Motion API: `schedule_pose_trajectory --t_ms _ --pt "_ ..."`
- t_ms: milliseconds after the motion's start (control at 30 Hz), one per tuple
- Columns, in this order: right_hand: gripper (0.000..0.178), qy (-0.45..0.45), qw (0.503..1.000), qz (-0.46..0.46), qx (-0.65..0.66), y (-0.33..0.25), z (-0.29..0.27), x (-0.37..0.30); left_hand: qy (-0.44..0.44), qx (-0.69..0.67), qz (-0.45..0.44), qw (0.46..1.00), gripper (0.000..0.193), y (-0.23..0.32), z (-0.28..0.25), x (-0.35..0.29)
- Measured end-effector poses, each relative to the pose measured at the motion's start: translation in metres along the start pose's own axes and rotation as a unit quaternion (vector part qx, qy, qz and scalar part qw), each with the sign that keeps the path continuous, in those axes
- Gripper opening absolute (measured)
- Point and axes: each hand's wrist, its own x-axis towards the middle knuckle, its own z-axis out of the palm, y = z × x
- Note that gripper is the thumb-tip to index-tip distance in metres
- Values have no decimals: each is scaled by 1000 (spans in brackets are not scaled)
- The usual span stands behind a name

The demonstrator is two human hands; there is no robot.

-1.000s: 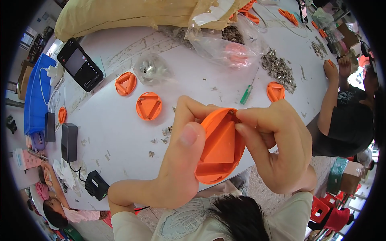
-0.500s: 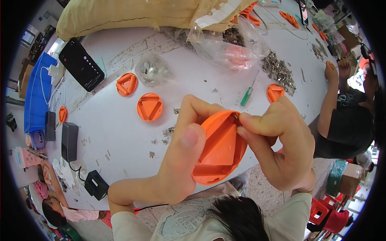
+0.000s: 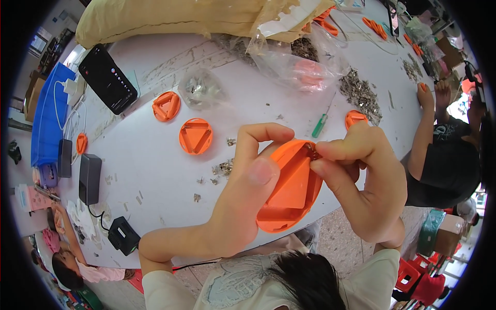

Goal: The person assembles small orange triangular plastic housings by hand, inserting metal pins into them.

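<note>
I've got my left hand (image 3: 240, 196) gripping a tilted orange case (image 3: 292, 186), my right hand (image 3: 374, 181) pinching a small metal piece (image 3: 312, 153) at its upper rim; green screwdriver (image 3: 320, 125) just beyond those fingertips, two orange discs (image 3: 196, 136) left of my left fingers!

At centre, the right hand (image 3: 373, 194) mostly hides a small metal piece (image 3: 313, 154) at the orange casing (image 3: 290, 192), which covers part of the left hand (image 3: 242, 201), while the upper edge crops a tan sack (image 3: 170, 21).

An assembly workshop. Orange discs (image 3: 196, 136), heaped metal parts (image 3: 360, 94) and a screwdriver (image 3: 320, 125) lie on a shared table (image 3: 155, 173).
</note>
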Motion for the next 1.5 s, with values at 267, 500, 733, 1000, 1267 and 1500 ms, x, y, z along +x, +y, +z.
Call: schedule_pose_trajectory --t_ms 267,500,733,1000,1267,1500 --pt "18 21 999 -10 -49 -5 0 -4 -123 -115 61 984 52 -6 -13 1" --pt "21 53 988 -79 -123 -3 3 -4 -121 -124 66 983 46 -6 -13 0" --pt "21 54 983 -92 -147 -3 4 -5 -137 -96 94 981 44 -9 -18 6" --pt "21 60 981 -94 -161 -3 4 -4 -162 -108 45 980 44 -4 -17 8" --pt "32 115 965 -124 -201 1 14 -8 -220 -173 16 960 43 -15 -18 15" --pt "30 123 950 -166 -236 3 17 -9 -241 -180 39 953 41 -18 -22 14"
